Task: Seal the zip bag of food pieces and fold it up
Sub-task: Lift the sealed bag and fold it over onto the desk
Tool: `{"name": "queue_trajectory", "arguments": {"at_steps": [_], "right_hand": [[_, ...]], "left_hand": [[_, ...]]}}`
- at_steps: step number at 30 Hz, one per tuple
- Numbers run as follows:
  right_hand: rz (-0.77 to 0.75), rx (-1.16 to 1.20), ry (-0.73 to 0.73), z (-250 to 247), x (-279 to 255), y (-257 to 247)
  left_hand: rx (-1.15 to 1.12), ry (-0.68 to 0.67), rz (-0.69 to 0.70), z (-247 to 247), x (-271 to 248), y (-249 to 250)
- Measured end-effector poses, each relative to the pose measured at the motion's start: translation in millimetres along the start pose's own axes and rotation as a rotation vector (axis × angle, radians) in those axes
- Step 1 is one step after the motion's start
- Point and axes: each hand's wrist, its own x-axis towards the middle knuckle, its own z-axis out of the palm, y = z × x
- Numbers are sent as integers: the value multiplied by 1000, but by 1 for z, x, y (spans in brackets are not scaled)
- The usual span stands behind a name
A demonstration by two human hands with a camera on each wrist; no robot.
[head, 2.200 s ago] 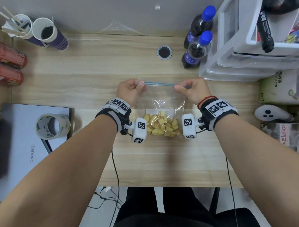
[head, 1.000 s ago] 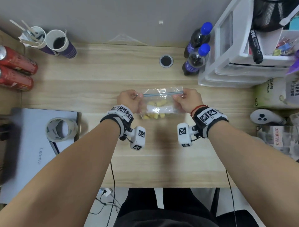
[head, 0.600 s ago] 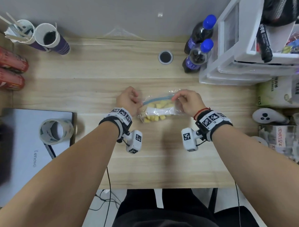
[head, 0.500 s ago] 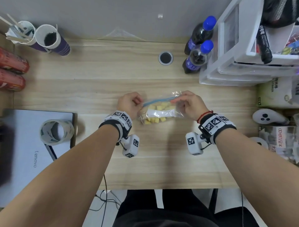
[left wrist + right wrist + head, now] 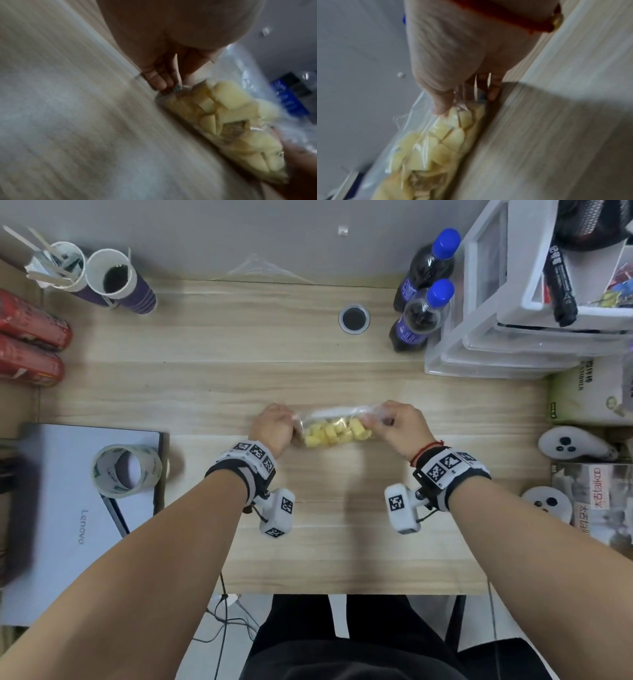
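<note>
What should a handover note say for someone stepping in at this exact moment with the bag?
Left hand: grips the left end of the zip bag.
Right hand: pinches the right end.
The bag lies on the wooden desk between the hands, rolled over the yellow food pieces.
Done: the top part is already folded over the food. The zip strip is barely visible at the bag ends, so the seal cannot be confirmed.
Left: finish the fold, press it flat and let go.

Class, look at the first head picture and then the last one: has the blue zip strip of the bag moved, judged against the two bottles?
Yes. The zip strip has come toward the person, away from the bottles, folded down over the food pieces; the bag now lies rolled between the left hand and right hand.
</note>
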Motion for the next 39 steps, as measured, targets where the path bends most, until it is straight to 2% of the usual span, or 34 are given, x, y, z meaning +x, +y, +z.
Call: {"name": "queue_trajectory", "arguments": {"at_steps": [2,4,6,8,13,17,21,23,26,28,33,39], "right_hand": [[153,51,34,0,3,-2],[265,31,41,1,7,-1],[304,33,41,4,9,0],[312,24,37,6,10,0],[258,-67,50,3,9,8],[254,-197,98,5,4,10],[282,13,124,10,4,7],[309,125,78,8,2,1],[285,262,-65,2,-2,4],[287,246,-116,-2,-6,7],[312,229,-55,-2,-5,3],[284,327,-143,-10,-4,9]], "left_hand": [[-142,-14,-51,0,-3,4],[-57,-69,0,2,-10,8],[62,-84,66,6,-17,10],[64,-68,80,12,-17,8],[62,16,-15,10,-8,-3],[47,17,20,10,-11,-2],[-189,-137,55,11,-16,3],[-199,-214,74,9,-17,2],[-56,-151,69,6,-11,-6],[-99,-157,-6,6,-10,-12],[-217,-193,-103,3,-9,-13],[-198,-171,-105,3,-4,-6]]}}
